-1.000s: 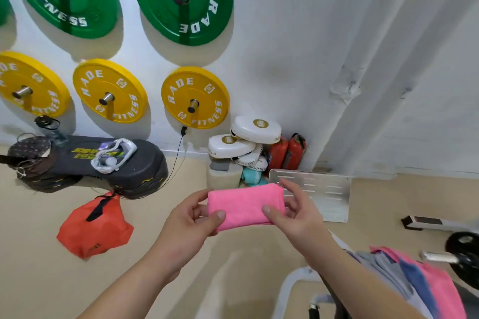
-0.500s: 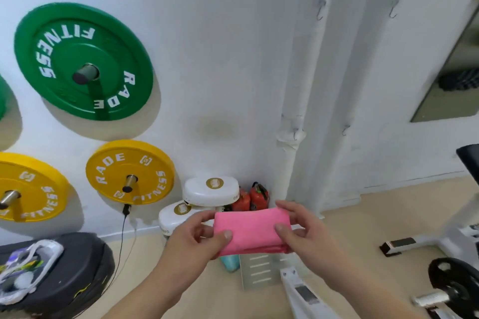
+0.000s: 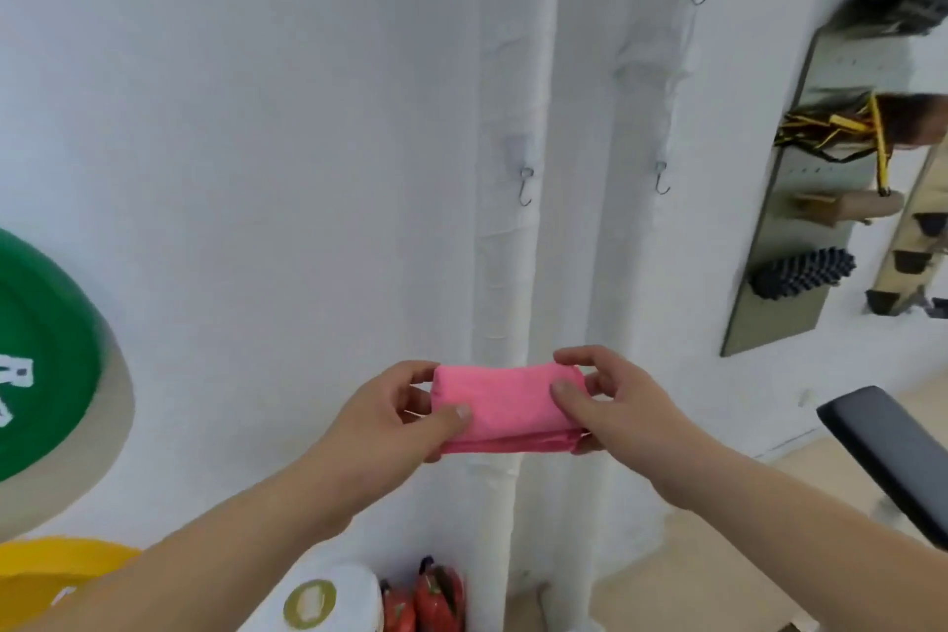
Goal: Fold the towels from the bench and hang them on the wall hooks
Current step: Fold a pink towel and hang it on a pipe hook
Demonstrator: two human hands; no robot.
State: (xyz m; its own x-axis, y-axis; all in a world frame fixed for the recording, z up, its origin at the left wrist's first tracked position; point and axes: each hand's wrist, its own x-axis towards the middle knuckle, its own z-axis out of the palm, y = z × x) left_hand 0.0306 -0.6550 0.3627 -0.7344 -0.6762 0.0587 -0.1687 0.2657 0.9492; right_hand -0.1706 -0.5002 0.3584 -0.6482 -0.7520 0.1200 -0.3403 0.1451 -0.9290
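The green weight plate (image 3: 41, 359) is cut by the left edge, so its white lettering cannot be read. The yellow plate (image 3: 56, 565), white pad (image 3: 328, 600) and red things (image 3: 426, 600) run off the bottom edge. The bench (image 3: 892, 457) is cut at the right. The left hand (image 3: 395, 418) and right hand (image 3: 610, 400) cover the ends of the pink towel (image 3: 505, 400). The mirror (image 3: 821, 144) shows a blurred reflection.

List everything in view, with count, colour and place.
towel: one, pink, folded, between both hands
wall hooks: four, grey, white wall above towel
green plate: one, green, left edge
yellow plate: one, yellow, bottom left
pad: one, white with gold emblem, bottom centre
red items: two, red, right of pad
mirror: one, silvery, right wall
bench pad: one, black, right edge
left hand: one, bare, pinches towel's left end
right hand: one, bare, pinches towel's right end
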